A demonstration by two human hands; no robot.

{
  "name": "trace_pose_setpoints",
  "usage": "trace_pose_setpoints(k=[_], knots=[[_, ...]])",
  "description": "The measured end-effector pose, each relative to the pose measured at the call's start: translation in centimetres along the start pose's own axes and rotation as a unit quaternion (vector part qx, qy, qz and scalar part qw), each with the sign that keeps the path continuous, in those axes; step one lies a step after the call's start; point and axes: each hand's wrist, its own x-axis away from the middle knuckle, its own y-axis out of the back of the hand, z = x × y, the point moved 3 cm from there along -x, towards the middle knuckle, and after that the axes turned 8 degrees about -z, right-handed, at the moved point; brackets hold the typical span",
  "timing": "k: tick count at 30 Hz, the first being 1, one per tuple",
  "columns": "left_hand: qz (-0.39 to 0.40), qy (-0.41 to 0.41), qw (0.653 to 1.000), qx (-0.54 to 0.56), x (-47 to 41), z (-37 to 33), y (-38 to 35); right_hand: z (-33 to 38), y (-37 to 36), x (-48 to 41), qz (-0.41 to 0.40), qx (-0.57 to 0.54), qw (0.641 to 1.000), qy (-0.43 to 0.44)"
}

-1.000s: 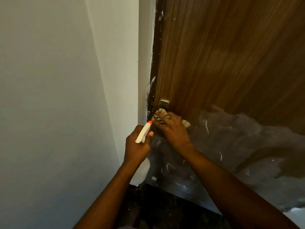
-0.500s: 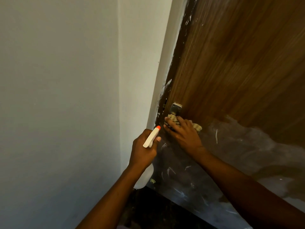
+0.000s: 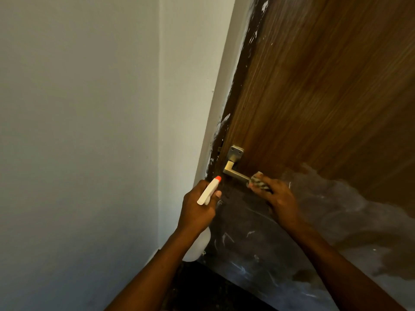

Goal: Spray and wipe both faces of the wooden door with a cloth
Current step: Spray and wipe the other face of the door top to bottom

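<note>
Cloth on the door handle, spray bottle held beside it.

The right hand (image 3: 278,198) pinches a striped cloth (image 3: 258,181) around the free end of the metal handle (image 3: 235,173) on the wooden door (image 3: 314,97). Just left of the handle, the left hand (image 3: 197,207) is wrapped around a white spray bottle (image 3: 207,191), orange nozzle up.

spray bottle (image 3: 198,245) body: mostly hidden behind left hand (image 3: 197,206)
cloth (image 3: 258,182): largely covered by right hand (image 3: 277,198)
lever handle (image 3: 235,173) tip: wrapped, unseen
wooden door (image 3: 325,86): cut off top, right
</note>
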Motion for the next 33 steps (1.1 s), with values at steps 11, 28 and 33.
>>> trace_pose_setpoints(k=[11, 28, 33], knots=[[-0.027, 0.005, 1.0, 0.013, -0.3, 0.4, 0.3, 5.4, 0.6, -9.1, -0.098, -0.02, 0.976, -0.192], [-0.042, -0.007, 0.999, 0.003, 0.3, 1.1, -0.2, 1.4, -4.3, -0.2, 0.039, -0.371, 0.704, -0.604], [-0.056, -0.005, 0.998, 0.011, 0.4, 0.9, -0.3, 3.2, -8.7, -2.9, 0.012, -0.616, 0.46, -0.639]])
